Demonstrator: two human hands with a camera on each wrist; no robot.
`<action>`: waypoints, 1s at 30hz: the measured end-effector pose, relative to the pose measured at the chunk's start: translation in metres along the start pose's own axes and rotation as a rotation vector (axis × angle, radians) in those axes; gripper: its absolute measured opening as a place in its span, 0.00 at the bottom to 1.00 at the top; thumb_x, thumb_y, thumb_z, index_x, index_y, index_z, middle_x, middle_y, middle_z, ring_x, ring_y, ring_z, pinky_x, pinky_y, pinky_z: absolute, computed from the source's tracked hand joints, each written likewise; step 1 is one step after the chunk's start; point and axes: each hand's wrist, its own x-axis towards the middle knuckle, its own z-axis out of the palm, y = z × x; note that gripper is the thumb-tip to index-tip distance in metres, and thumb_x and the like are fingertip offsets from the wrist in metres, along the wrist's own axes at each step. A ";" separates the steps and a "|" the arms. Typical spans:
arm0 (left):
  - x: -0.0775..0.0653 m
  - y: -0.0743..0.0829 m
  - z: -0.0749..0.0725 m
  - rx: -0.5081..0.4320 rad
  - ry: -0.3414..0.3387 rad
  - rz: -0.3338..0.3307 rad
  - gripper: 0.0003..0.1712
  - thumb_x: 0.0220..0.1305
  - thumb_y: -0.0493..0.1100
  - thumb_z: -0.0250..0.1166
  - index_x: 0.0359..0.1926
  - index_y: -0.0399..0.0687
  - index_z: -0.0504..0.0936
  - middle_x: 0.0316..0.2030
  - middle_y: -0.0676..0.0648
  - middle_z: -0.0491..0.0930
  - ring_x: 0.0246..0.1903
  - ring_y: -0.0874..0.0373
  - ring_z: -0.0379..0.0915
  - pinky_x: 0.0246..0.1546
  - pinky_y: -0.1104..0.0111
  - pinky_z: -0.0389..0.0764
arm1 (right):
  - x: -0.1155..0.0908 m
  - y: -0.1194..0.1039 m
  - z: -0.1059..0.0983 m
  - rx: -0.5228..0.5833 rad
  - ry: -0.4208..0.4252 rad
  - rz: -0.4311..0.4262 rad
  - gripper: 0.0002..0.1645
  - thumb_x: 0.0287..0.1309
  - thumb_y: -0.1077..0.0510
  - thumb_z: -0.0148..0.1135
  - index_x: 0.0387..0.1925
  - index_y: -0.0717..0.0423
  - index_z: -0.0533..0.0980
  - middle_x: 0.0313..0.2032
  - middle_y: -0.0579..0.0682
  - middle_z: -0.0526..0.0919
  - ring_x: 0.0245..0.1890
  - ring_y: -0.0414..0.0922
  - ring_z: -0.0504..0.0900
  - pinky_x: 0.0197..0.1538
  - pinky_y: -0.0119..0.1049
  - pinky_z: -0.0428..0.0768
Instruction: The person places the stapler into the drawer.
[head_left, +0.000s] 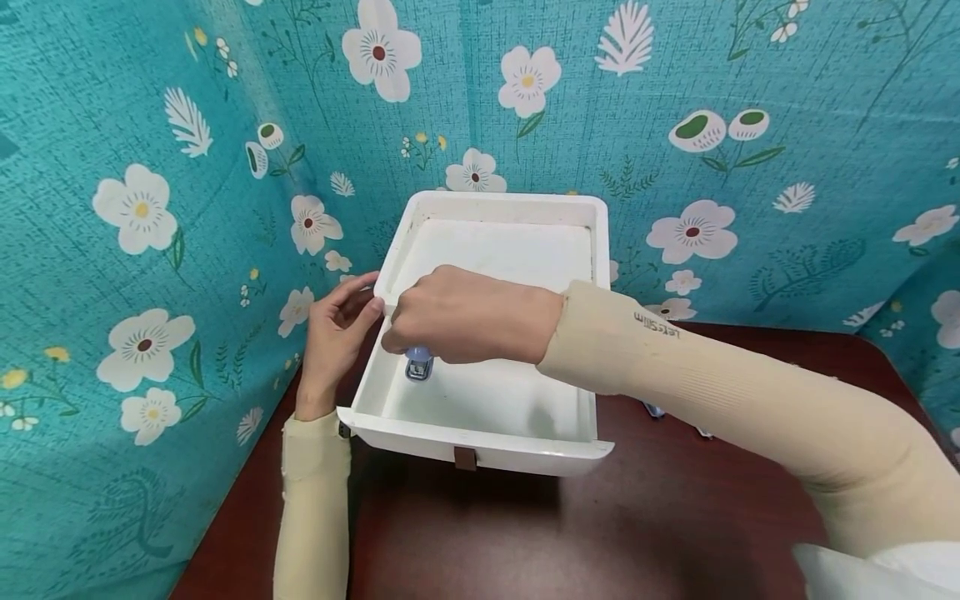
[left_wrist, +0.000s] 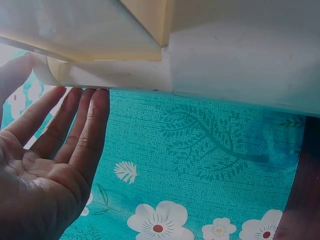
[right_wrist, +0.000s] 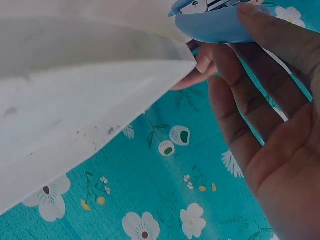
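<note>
A light-blue stapler [right_wrist: 215,25] with metal parts is pinched between the thumb and fingers of my right hand [head_left: 457,317]. In the head view this hand is over the left part of a white drawer [head_left: 480,417] and hides most of the stapler; only its metal-tipped end shows below the fingers. My left hand [head_left: 333,342] is at the drawer's left side, its thumb and fingertips touching the rim. From the left wrist view, the fingers [left_wrist: 85,135] are nearly straight against the drawer's edge.
The drawer stands on a dark reddish-brown table [head_left: 637,517], with a brown tab [head_left: 465,457] on its front. Small items, one of them blue [head_left: 654,410], lie on the table to the right, partly behind the right forearm. Teal floral cloth [head_left: 465,125] hangs behind and at the left.
</note>
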 end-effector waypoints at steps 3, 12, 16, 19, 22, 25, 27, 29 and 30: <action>-0.001 0.000 0.000 0.001 0.004 -0.003 0.23 0.72 0.36 0.66 0.66 0.40 0.81 0.61 0.36 0.82 0.52 0.70 0.84 0.54 0.78 0.85 | 0.004 0.000 0.005 0.002 -0.015 0.000 0.18 0.66 0.61 0.69 0.55 0.41 0.86 0.45 0.45 0.92 0.44 0.45 0.90 0.52 0.43 0.90; 0.000 -0.002 0.000 0.010 0.003 0.004 0.23 0.71 0.36 0.67 0.65 0.40 0.81 0.61 0.36 0.83 0.52 0.71 0.84 0.53 0.77 0.85 | 0.011 0.001 0.019 -0.018 -0.055 0.007 0.17 0.67 0.59 0.69 0.55 0.42 0.86 0.47 0.47 0.92 0.44 0.47 0.90 0.53 0.43 0.90; 0.001 -0.002 0.000 0.002 0.003 0.006 0.23 0.71 0.36 0.67 0.65 0.40 0.81 0.60 0.36 0.83 0.52 0.70 0.84 0.53 0.77 0.85 | 0.015 0.001 0.024 -0.021 -0.080 0.013 0.18 0.66 0.58 0.69 0.55 0.41 0.85 0.48 0.47 0.91 0.45 0.46 0.89 0.55 0.41 0.89; 0.000 -0.002 0.000 -0.001 0.003 0.005 0.23 0.71 0.36 0.67 0.65 0.40 0.81 0.60 0.36 0.83 0.52 0.70 0.84 0.53 0.77 0.85 | 0.018 0.001 0.029 -0.023 -0.096 0.013 0.17 0.66 0.58 0.69 0.55 0.40 0.85 0.48 0.47 0.91 0.46 0.46 0.89 0.54 0.41 0.89; 0.000 -0.002 0.000 0.002 0.004 0.005 0.23 0.71 0.35 0.67 0.65 0.40 0.81 0.60 0.36 0.83 0.52 0.71 0.84 0.53 0.77 0.85 | 0.020 0.000 0.033 -0.040 -0.106 0.007 0.17 0.67 0.59 0.69 0.54 0.40 0.85 0.47 0.46 0.91 0.45 0.46 0.89 0.52 0.42 0.89; 0.000 -0.002 0.000 0.004 0.003 0.007 0.23 0.71 0.35 0.67 0.65 0.40 0.81 0.60 0.37 0.83 0.52 0.71 0.84 0.53 0.77 0.85 | 0.020 -0.001 0.037 -0.065 -0.106 -0.002 0.17 0.68 0.59 0.67 0.54 0.39 0.85 0.47 0.46 0.91 0.45 0.47 0.89 0.51 0.43 0.89; 0.001 -0.002 0.000 0.002 0.002 0.008 0.23 0.71 0.35 0.67 0.65 0.41 0.81 0.60 0.37 0.83 0.52 0.70 0.85 0.54 0.76 0.85 | 0.020 -0.001 0.040 -0.076 -0.100 -0.006 0.17 0.67 0.59 0.68 0.54 0.39 0.85 0.46 0.46 0.91 0.45 0.46 0.89 0.51 0.43 0.89; 0.001 -0.002 -0.001 0.001 0.001 0.009 0.23 0.71 0.36 0.67 0.65 0.41 0.81 0.60 0.37 0.83 0.52 0.70 0.85 0.54 0.76 0.85 | 0.020 -0.001 0.041 -0.082 -0.092 -0.010 0.17 0.67 0.59 0.68 0.54 0.39 0.85 0.46 0.46 0.91 0.45 0.46 0.89 0.51 0.43 0.90; 0.001 -0.002 -0.001 0.000 0.002 0.009 0.23 0.71 0.35 0.67 0.65 0.41 0.81 0.59 0.37 0.83 0.52 0.70 0.85 0.54 0.76 0.85 | 0.020 -0.002 0.042 -0.083 -0.088 -0.012 0.17 0.67 0.59 0.69 0.54 0.39 0.85 0.46 0.46 0.91 0.45 0.45 0.89 0.51 0.43 0.90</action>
